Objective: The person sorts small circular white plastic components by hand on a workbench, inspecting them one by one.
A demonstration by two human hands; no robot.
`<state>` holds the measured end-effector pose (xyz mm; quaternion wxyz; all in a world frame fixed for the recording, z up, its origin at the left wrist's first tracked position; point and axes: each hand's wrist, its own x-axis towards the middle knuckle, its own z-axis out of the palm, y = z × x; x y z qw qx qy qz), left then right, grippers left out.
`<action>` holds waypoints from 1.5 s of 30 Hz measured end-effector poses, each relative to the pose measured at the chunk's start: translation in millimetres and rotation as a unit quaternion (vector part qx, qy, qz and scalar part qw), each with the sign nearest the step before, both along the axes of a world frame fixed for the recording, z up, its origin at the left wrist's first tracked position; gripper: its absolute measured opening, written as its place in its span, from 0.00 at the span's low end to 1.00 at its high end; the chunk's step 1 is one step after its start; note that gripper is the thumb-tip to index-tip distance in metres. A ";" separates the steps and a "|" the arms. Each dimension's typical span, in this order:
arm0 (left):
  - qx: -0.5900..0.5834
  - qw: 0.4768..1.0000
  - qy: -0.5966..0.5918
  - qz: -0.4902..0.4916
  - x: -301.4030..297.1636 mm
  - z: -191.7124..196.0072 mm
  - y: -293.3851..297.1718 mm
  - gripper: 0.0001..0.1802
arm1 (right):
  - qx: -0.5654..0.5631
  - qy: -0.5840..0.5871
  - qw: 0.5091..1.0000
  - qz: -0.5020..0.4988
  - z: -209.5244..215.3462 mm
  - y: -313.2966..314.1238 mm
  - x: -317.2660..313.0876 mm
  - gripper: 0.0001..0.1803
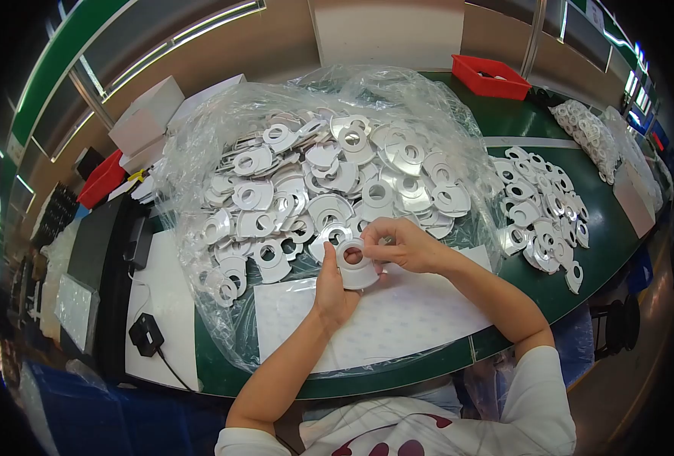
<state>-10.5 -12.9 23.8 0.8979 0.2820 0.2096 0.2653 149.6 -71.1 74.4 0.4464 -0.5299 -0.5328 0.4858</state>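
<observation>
Between my hands is a white ring-shaped part (pixel 360 277) with a round hole and a wider flared side. My left hand (pixel 332 292) grips it from the left, thumb up along its edge. My right hand (pixel 404 245) is closed at the upper right of the ring, fingertips pinched by the hole; whether they hold anything small I cannot make out. Below the hands lies a white sheet (pixel 299 323) under clear plastic. Just beyond them spreads a large heap of similar white parts (pixel 329 178) on clear plastic film (pixel 200 152).
A smaller pile of white parts (pixel 538 205) lies on the green table (pixel 603 228) at the right. A red bin (pixel 490 77) stands at the back right, with a bag of white rings (pixel 584 137) nearby. A black adapter (pixel 146 334) with a cable lies at the left.
</observation>
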 end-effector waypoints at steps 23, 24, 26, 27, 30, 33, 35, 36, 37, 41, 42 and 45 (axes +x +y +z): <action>0.000 1.000 0.001 0.000 0.9 -2.5 -0.6 0.34 | 0.007 0.001 1.000 -0.008 -0.8 -0.8 0.0 0.07; -0.001 1.000 0.000 -0.001 0.5 -1.9 -0.6 0.34 | 0.007 0.001 1.000 -0.008 -0.1 -0.8 -0.4 0.07; -0.002 1.000 -0.001 -0.003 -0.1 -1.4 -0.5 0.34 | 0.011 -0.011 1.000 -0.007 1.8 -1.1 -1.5 0.07; 0.001 1.000 -0.004 -0.007 0.0 -1.4 -0.4 0.34 | 0.011 -0.012 1.000 -0.007 1.7 -1.1 -1.7 0.07; 0.005 1.000 -0.006 -0.010 0.3 0.3 -1.0 0.34 | 0.013 -0.008 1.000 -0.012 -0.8 -0.9 -2.3 0.07; 0.002 1.000 -0.002 -0.007 0.3 2.1 -1.8 0.34 | 0.029 -0.027 0.999 -0.014 -2.6 -1.8 -2.5 0.06; -0.001 1.000 0.001 -0.005 0.2 2.0 -2.0 0.35 | 0.063 -0.110 0.992 -0.023 -0.6 -4.2 -3.7 0.07; 0.004 1.000 0.000 -0.007 -0.1 1.2 -2.2 0.35 | 0.063 -0.110 0.992 -0.023 0.3 -4.6 -2.6 0.07; 0.008 1.000 0.000 -0.010 -0.4 0.3 -2.2 0.35 | 0.151 -0.240 0.959 -0.026 1.3 -4.8 -0.8 0.08; 0.029 0.999 -0.022 -0.015 -3.4 -4.3 0.3 0.35 | 0.283 -0.413 0.864 -0.051 13.9 -9.3 -4.3 0.10; 0.024 0.999 -0.023 -0.016 -2.6 -6.3 0.6 0.35 | 0.283 -0.413 0.864 -0.051 16.1 -10.2 -5.5 0.10; 0.030 0.999 -0.024 -0.016 -2.4 -4.5 0.2 0.36 | 0.204 -0.347 0.908 -0.114 17.7 -9.9 -7.9 0.10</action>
